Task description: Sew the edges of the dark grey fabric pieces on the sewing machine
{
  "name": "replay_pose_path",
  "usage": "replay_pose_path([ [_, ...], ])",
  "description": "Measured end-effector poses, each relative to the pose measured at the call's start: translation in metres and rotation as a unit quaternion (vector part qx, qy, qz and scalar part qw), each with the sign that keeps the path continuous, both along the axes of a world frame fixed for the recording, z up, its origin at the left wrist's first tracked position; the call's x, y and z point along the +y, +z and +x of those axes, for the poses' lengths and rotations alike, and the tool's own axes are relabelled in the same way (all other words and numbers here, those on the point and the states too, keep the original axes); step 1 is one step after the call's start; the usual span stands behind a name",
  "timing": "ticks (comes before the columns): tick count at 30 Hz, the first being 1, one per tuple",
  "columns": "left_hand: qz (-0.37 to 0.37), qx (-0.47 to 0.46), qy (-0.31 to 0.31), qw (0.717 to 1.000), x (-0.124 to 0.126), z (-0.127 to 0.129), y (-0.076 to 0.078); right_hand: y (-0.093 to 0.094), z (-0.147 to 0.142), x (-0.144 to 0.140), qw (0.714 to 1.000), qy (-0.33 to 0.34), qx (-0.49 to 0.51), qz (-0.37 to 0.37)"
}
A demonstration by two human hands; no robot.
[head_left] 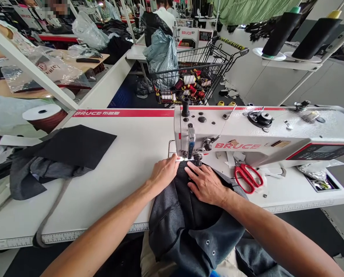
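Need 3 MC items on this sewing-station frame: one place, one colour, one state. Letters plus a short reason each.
1. Where do the red-handled scissors lie?
A. On the table to the right of the right hand
B. In the wire cart
C. On the stack of black fabric

2. What colour is the garment under the hands?
A. White
B. Dark grey
C. Green

3. How does the left hand stand?
A. Raised clear of the table
B. Gripping the scissors
C. Pressed flat on the garment beside the presser foot

Answers:
1 A: the scissors rest on the white table under the sewing machine arm, right of that hand.
2 B: the cloth is dark grey, with metal snaps.
3 C: its fingers lie on the fabric at the needle.
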State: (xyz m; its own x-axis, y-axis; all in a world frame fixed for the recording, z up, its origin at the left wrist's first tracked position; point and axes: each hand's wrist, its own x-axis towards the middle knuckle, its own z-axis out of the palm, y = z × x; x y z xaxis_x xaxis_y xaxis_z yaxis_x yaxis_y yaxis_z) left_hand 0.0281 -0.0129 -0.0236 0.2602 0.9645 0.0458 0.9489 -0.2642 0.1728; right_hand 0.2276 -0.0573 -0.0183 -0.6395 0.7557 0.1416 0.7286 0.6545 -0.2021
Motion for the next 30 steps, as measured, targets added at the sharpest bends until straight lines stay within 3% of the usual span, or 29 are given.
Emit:
replay_pose_path([
  [10,0.001,0.033,-0.007,0.999,0.005,-0.002,0.001,-0.009,0.001,0.013,1.000,0.005,-0.001,-0.003],
  [30,-0.001,0.049,-0.003,0.999,0.010,-0.004,-0.002,-0.007,-0.003,0.014,1.000,-0.007,0.008,-0.018],
])
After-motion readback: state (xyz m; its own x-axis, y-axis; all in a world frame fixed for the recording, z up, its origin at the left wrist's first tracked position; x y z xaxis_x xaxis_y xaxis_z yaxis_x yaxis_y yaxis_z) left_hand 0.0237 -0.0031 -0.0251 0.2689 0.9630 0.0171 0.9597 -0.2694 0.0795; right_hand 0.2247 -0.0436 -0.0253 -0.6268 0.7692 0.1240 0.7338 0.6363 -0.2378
